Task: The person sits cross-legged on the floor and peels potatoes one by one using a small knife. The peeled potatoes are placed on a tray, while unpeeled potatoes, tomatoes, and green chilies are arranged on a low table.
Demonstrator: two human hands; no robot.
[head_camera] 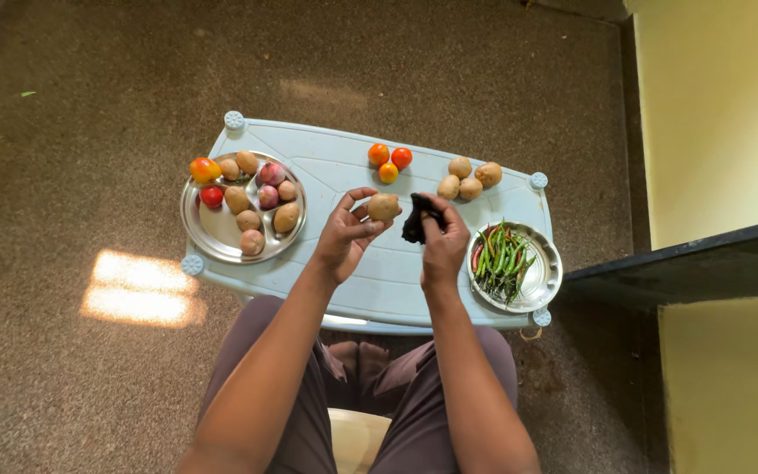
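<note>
The left hand holds a potato in its fingertips, up over the little table. The right hand grips a dark cloth just beside the potato. Three tomatoes sit behind them.

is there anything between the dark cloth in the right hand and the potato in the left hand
Nothing visible. The left hand holds the potato up over the table, and the right hand holds the dark cloth right beside it, with only a narrow open gap between them.
</note>
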